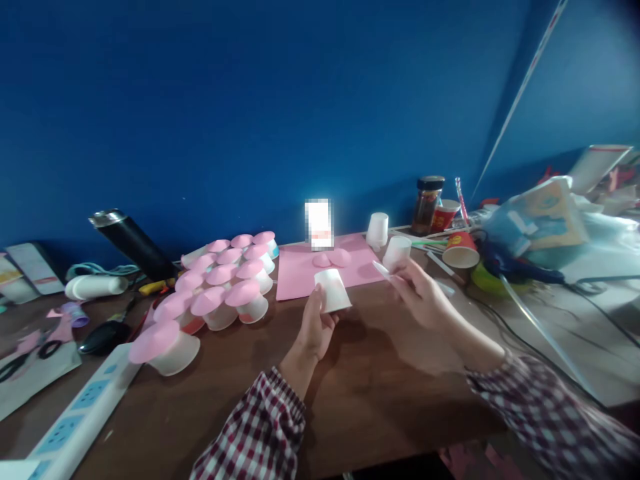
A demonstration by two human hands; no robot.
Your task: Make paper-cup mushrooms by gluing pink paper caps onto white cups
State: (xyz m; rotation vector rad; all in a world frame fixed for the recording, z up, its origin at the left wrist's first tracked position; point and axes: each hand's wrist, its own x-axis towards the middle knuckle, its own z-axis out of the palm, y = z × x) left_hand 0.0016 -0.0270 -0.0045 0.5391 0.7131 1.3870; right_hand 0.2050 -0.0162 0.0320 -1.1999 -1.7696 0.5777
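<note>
My left hand (316, 325) is wrapped round a white paper cup (333, 291), held upside down above the brown table. To its right, my right hand (413, 287) pinches a thin white object (382, 270), too small to identify. Just behind that hand is an upside-down white cup (398, 251); another white cup (377, 230) stands farther back. A pink sheet (295, 273) lies beyond my hands, with pink round pieces (340, 258) on it. On the left, several cups (253, 309) stand in rows, topped with pink cones (243, 292).
Left of the cups are a power strip (95, 400), a black bottle (133, 243) and scissors (50, 349). A lidded jar (427, 205), a red cup (461, 250), cables and plastic bags (540, 213) crowd the right side. A blue wall rises behind.
</note>
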